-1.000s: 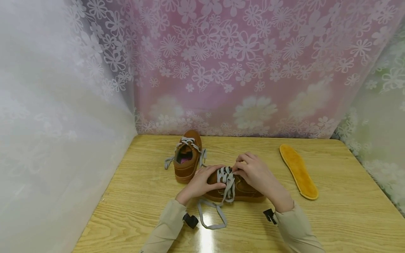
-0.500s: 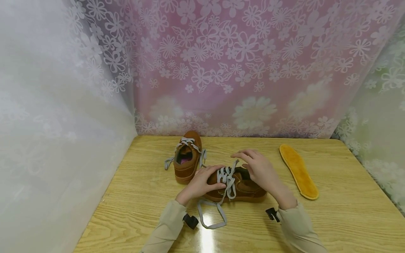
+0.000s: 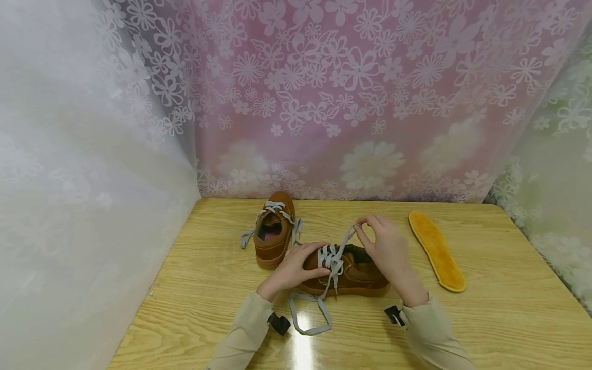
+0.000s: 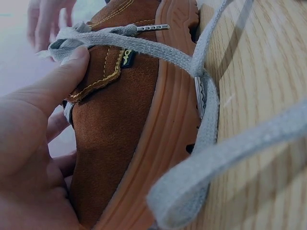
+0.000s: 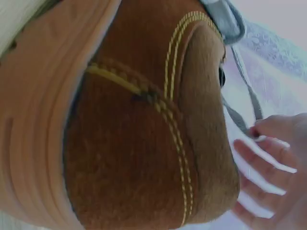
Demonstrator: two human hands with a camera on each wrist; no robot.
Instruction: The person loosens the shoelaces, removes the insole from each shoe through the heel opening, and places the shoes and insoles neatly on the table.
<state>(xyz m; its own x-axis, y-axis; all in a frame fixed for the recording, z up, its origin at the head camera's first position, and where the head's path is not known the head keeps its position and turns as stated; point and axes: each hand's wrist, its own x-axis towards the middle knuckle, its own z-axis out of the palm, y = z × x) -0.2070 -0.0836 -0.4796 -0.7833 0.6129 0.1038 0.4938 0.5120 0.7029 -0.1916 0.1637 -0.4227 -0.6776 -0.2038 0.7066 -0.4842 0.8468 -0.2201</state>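
Note:
A brown suede shoe (image 3: pixel 363 280) lies sideways before me in the head view, toe to the left. My left hand (image 3: pixel 291 267) grips its toe part, thumb on the near side and fingers over the far side. Between thumb and finger, my right hand (image 3: pixel 386 249) pinches a grey shoelace (image 3: pixel 346 239), drawn up above the shoe's opening. In the left wrist view the thumb touches the lace knot (image 4: pixel 64 43), and a metal-tipped lace end (image 4: pixel 153 28) lies over the shoe's side. The right wrist view shows the shoe's heel (image 5: pixel 134 158) up close, with the pinched lace behind it.
Another brown shoe (image 3: pixel 268 252) with loose grey laces stands behind my left hand. At the right lies a fuzzy yellow insole (image 3: pixel 437 252). A long lace loop (image 3: pixel 314 333) rests on the wooden table (image 3: pixel 185 308). Floral curtains enclose the back and sides.
My right hand left the knot, rose, and now pinches a lace, pulling it up and right. The bow loop on the near side has shrunk to a hanging lace end. My left hand stays put.

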